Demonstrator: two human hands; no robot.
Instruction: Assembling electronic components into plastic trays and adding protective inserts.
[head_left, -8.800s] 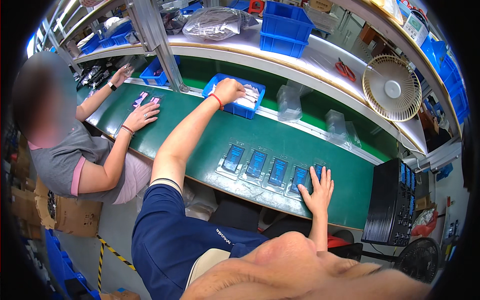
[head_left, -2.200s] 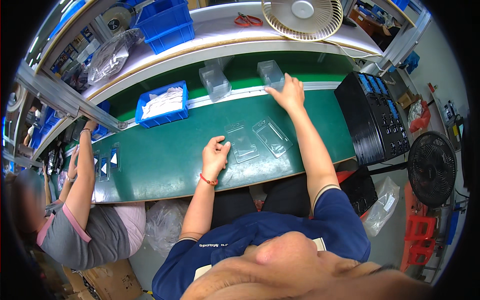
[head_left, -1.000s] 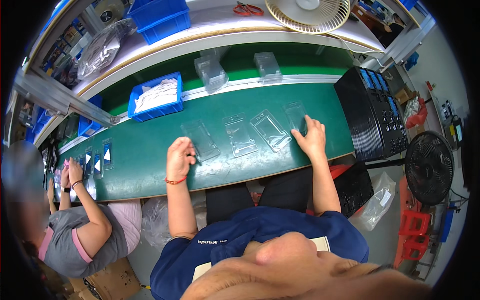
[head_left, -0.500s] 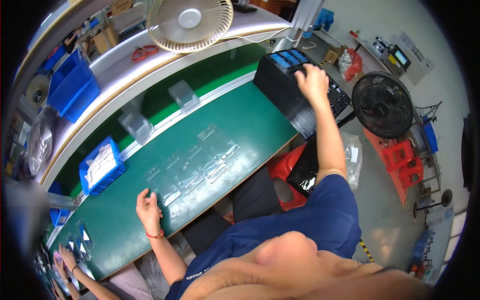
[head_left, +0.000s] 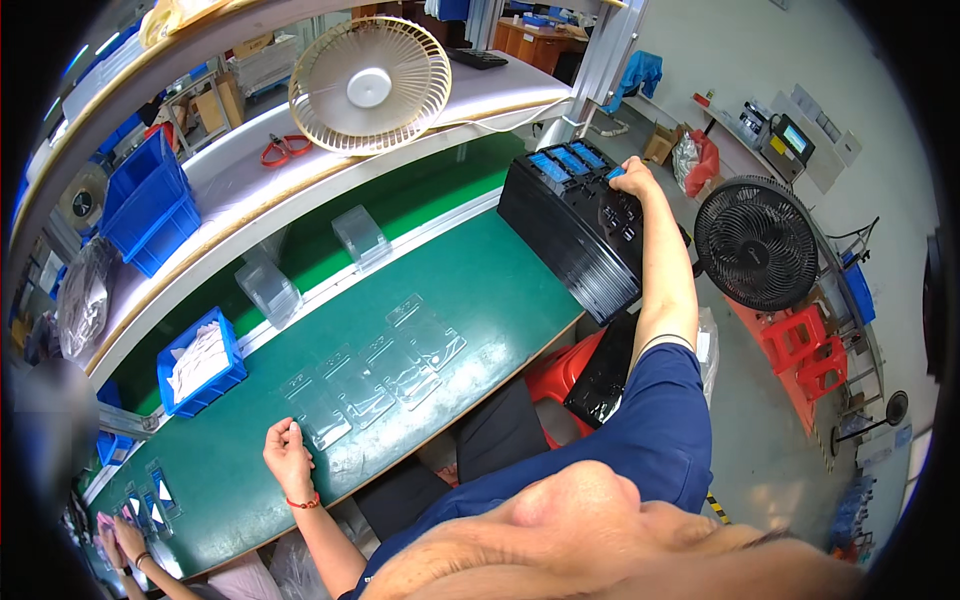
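The right hand reaches over the outer side of a stack of black trays at the far right end of the green counter. Its fingers close on the edge of a flat blue battery, pinched just at the top of the stack. More blue batteries lie in the top tray, to the left of that hand.

The left hand is near the front edge of the counter, its fingers loosely curled beside the leftmost of four clear blister trays; I cannot tell whether they touch it or hold anything. A red bracelet circles the left wrist. The blister trays lie close together in a slanting row.

Along the back rail, two clear plastic stacks lean near each other, and to their left sits a blue bin with white slips inside. The shelf above carries red-handled scissors, a beige fan grille and larger blue bins.

At the counter's far left, a co-worker's hands are beside several small packs. A black fan stands to the right of the black trays, and a red stool is under the counter's right end.
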